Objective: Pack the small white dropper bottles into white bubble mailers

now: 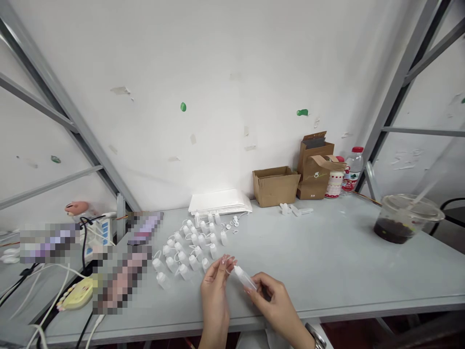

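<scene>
The near bottle is of half-clear plastic with a smooth, slightly matt surface, and the small bottles on the left look of the same material. The table has a smooth top with a weak shine. On the far side, the box is matt cardboard, the bag is paper. On the right, the cup is thin, glossy, clear plastic. The frame looks like smooth metal; the wall is matt, with rough patches.
</scene>
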`<state>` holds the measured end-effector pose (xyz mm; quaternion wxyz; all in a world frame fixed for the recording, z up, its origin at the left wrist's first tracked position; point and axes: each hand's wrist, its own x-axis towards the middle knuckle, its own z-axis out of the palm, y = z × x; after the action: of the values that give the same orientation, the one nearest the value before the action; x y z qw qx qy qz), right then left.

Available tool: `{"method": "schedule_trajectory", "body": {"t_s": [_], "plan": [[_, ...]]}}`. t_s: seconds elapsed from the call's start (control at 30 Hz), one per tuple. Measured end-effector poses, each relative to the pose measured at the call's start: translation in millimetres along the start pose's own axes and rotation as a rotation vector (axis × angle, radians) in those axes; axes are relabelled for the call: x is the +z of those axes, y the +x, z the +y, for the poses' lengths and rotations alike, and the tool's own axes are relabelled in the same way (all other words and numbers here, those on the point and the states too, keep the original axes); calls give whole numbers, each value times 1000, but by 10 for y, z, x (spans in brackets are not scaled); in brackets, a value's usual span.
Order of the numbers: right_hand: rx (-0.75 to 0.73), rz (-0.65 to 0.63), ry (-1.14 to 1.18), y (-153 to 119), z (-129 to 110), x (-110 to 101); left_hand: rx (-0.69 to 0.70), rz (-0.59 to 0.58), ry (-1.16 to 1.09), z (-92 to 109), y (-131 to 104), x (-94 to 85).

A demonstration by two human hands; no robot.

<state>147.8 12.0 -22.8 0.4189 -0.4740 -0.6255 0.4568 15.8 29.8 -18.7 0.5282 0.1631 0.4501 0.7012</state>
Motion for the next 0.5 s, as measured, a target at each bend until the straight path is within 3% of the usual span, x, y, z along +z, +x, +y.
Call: {"method": "schedule_trajectory", "body": {"t_s": [0.5], "plan": [[-23, 5, -27, -20, 1, 3, -205, -45, -131, 117, -82, 83]]}}
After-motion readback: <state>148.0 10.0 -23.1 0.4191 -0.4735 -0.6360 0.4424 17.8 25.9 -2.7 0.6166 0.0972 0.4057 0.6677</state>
